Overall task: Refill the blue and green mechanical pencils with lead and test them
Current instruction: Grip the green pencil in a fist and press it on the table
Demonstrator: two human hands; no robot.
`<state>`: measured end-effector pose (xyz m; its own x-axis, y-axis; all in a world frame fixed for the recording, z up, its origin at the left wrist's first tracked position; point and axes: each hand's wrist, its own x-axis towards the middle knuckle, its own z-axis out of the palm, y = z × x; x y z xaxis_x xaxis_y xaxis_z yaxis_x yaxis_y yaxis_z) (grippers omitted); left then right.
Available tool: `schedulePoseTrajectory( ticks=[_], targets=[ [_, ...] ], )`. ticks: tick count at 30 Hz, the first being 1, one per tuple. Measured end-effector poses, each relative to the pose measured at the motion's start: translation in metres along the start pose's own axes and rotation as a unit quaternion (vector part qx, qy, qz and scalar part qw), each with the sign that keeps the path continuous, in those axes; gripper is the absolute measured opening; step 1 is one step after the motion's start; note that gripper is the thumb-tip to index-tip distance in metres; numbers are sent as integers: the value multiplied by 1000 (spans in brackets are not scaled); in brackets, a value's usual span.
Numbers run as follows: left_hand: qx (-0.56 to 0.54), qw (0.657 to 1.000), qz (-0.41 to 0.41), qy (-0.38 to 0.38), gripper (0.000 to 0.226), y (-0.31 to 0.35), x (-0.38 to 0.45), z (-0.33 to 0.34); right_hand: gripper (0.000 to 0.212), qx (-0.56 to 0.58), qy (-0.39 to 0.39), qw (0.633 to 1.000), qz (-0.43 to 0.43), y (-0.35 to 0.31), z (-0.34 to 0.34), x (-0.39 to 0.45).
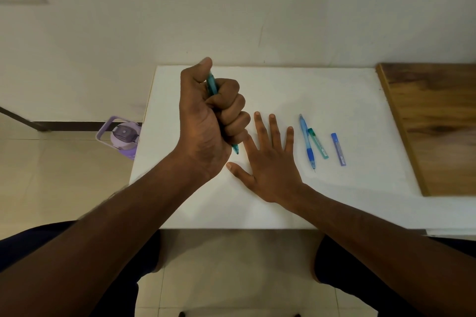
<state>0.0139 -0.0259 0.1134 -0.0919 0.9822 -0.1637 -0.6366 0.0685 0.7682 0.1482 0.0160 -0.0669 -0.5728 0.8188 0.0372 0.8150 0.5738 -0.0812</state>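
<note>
Green mechanical pencil (212, 85) sits in your left hand (206, 121), fist wrapped round its barrel, thumb up over the push-button end, tip pointing down just above the white table (347, 90). It looks light, stiff plastic and a bit slick, so I judge the rubbery grip zone near the tip the best hold; any lead at the tip will snap under side load. Your right hand (270, 162) lies flat on the table, fingers straight and spread, holding nothing. Just beyond its fingers rests the blue mechanical pencil (307, 141), touching a green lead case (319, 144); a blue lead case (339, 149) lies near, apart. A wooden board (438, 123) sits at the right, a purple bottle (123, 136) on the floor.
</note>
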Motion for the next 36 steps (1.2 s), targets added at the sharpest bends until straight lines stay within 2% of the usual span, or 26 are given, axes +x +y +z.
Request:
schedulePoseTrajectory(
  ticks=[13, 17, 32, 36],
  targets=[
    [29, 999, 25, -1, 59, -4, 2, -1, 96, -1, -1, 1000, 0, 0, 0, 0],
    [31, 999, 12, 19, 62, -4, 2, -1, 96, -1, -8, 1000, 0, 0, -2, 0],
    [23, 1000, 8, 19, 63, -4, 2, -2, 96, 0, -10, 1000, 1, -1, -3, -1],
    [56, 998, 12, 28, 61, -7, 3, -3, 96, 0, -7, 1000, -1, -1, -2, -1]
  ],
)
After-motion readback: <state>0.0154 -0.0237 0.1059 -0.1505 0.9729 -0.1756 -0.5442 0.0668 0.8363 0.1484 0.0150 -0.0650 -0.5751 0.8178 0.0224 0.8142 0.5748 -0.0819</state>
